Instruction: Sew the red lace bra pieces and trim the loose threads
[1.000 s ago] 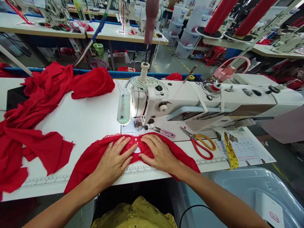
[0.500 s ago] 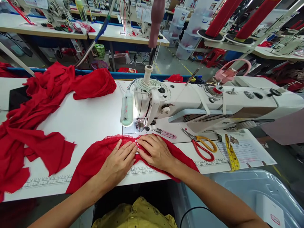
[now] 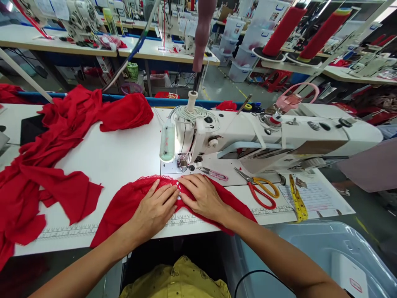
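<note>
A piece of red fabric with a lace edge [image 3: 119,207] lies spread along the front of the white table. My left hand [image 3: 155,211] rests on it, palm down with fingers stretched out. My right hand [image 3: 203,198] lies flat on the same piece, fingers pointing left towards the other hand. Between the fingertips a small white spot shows on the cloth. Just behind the lace edge is the presser foot [image 3: 182,164] of the white sewing machine [image 3: 238,130]; the fabric is not under it. Whatever lies beneath my palms is hidden.
Pink-handled thread snips [image 3: 214,174] and scissors [image 3: 263,190] lie to the right, near a yellow tape measure [image 3: 298,203] and a written sheet [image 3: 325,200]. Red fabric pieces [image 3: 71,120] heap up at left. A clear bluish bin [image 3: 297,234] stands below the table's right front.
The camera view has shifted slightly. Both hands stay flat on the red fabric in nearly the same pose, and the cloth looks unmoved.
</note>
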Available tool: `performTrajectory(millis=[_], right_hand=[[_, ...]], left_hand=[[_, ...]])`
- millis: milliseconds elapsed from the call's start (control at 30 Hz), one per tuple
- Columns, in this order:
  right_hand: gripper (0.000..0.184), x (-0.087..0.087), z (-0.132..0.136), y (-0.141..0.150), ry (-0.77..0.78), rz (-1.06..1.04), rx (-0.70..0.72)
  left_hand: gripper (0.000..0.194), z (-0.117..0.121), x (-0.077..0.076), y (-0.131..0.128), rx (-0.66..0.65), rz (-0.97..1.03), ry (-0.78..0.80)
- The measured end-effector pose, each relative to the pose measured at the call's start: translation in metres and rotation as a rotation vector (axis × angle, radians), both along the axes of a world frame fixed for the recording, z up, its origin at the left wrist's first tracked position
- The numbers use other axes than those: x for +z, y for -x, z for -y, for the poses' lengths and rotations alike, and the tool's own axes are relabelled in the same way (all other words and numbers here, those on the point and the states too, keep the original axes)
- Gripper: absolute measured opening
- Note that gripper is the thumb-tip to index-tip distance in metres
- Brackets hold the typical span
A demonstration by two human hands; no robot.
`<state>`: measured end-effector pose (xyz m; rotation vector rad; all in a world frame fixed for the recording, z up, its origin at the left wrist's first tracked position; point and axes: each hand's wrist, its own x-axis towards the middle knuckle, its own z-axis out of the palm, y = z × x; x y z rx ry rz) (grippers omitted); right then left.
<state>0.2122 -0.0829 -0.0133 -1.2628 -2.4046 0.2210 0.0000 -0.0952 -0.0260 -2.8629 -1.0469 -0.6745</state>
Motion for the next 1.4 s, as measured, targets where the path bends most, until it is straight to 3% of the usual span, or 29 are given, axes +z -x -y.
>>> performTrajectory(millis=[233,433,600,867,1400], right_hand=[[0.039,0.005,0.002,0.007,-0.013,0.142,-0.017],[0.044,0.003,-0.004,-0.001,0.079,-0.16,0.002],[0.024,0.004,-0.001,-0.004,0.047,-0.221,0.044],[0.041,-0.002,0.002,-0.003,-0.003,-0.069,-0.012],[0.047,-0.004,-0.003,-0.013,0.027,-0.095,0.007]], left_hand=[[0.035,0.001,-0.001,0.0,-0.011,-0.034,-0.024],[0.036,-0.001,0.009,0.001,0.021,0.048,0.152],[0.027,-0.005,0.014,-0.008,0.039,0.157,0.239],[0.034,-0.005,-0.007,0.008,0.099,-0.003,0.156],[0.039,-0.012,-0.004,0.02,0.065,-0.109,0.132]])
